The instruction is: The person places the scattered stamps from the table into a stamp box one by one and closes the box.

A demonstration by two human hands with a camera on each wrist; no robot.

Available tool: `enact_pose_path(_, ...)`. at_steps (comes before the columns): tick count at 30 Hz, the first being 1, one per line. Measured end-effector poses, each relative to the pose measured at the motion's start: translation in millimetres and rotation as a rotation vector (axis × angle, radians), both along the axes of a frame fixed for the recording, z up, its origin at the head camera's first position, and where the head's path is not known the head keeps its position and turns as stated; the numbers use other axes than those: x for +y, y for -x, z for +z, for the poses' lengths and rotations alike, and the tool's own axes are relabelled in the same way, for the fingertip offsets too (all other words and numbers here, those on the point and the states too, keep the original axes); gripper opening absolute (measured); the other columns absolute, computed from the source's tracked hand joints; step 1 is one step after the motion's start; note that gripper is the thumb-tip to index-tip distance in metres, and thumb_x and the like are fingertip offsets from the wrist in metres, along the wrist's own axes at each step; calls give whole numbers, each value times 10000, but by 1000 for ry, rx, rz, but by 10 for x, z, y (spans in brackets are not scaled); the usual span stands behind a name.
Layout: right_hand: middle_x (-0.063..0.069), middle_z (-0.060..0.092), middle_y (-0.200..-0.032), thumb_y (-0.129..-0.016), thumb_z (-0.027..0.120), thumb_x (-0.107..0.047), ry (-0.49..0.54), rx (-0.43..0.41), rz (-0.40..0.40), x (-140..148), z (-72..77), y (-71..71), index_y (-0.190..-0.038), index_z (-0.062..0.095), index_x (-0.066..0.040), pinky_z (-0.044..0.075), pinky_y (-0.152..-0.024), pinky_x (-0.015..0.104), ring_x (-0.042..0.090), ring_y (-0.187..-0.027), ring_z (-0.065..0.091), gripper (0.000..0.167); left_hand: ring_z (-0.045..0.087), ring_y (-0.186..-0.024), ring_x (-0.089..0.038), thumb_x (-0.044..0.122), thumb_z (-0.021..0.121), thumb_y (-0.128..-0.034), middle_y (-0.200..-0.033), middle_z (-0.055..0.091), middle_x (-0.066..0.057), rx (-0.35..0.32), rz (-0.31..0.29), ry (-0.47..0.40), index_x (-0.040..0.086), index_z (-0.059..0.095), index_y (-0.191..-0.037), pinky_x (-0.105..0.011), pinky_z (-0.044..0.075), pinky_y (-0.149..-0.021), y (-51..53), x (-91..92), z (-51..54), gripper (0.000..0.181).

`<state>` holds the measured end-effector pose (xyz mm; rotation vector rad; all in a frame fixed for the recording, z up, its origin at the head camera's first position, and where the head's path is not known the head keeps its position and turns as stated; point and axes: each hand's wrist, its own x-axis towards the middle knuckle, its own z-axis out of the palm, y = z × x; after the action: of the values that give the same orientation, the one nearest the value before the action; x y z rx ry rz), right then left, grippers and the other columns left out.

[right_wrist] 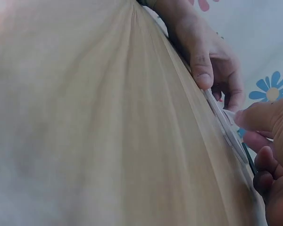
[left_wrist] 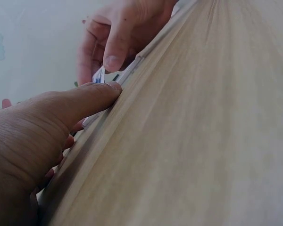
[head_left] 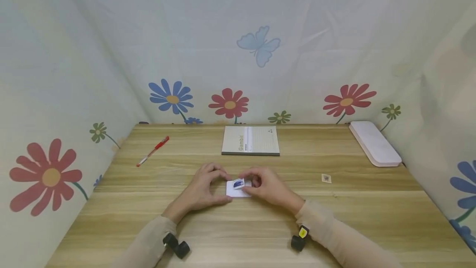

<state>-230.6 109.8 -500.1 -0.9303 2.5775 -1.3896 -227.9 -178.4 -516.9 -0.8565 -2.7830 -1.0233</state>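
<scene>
A small white card (head_left: 233, 191) lies on the wooden table in front of the person. The left hand (head_left: 203, 188) holds it at the left, thumb at the near corner and index finger at the far edge. Above the card, the right hand (head_left: 268, 186) pinches a postage stamp (head_left: 239, 183) with a dark blue picture, tilted over the white surface. In the left wrist view, the left thumb (left_wrist: 96, 96) rests at the card's edge, and the stamp (left_wrist: 99, 75) shows below the right hand. Whether the stamp touches the card cannot be told.
Another stamp (head_left: 326, 178) lies to the right. A notebook (head_left: 251, 140) is at the back middle, a red-capped pen (head_left: 152, 151) at the back left, and a pale case (head_left: 375, 144) at the back right. Flowered cloth (head_left: 208, 44) hangs around the table.
</scene>
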Motion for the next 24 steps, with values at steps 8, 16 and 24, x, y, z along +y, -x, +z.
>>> enact_pose_path(8, -8, 674, -922, -977, 876, -126, -25, 56, -11, -39, -18, -11, -1287, 811, -98, 428, -642, 221, 81, -731, 518, 318, 493, -1403, -235, 616, 965, -800, -1408, 596, 97, 3, 2, 9, 383, 765, -1227, -604, 399, -1209, -4, -2, -4, 526)
enact_pose_path(16, -46, 705, -1062, -986, 882, -209, -81, 89, 10, -67, 1, -26, -1323, 811, -161, 447, -659, 243, 105, -763, 535, 348, 491, -1421, -241, 635, 958, -798, -1427, 599, 93, 0, 12, 18, 382, 761, -1227, -616, 398, -1221, 0, -1, -7, 535)
enact_pose_path(24, -15, 709, -1118, -1038, 826, -230, -91, 104, 1, -70, -7, -41, -1287, 822, -175, 446, -681, 253, 124, -788, 535, 256, 492, -1418, -249, 596, 976, -796, -1411, 603, 92, -5, 7, 13, 382, 765, -1219, -614, 393, -1220, 0, 2, 1, 519)
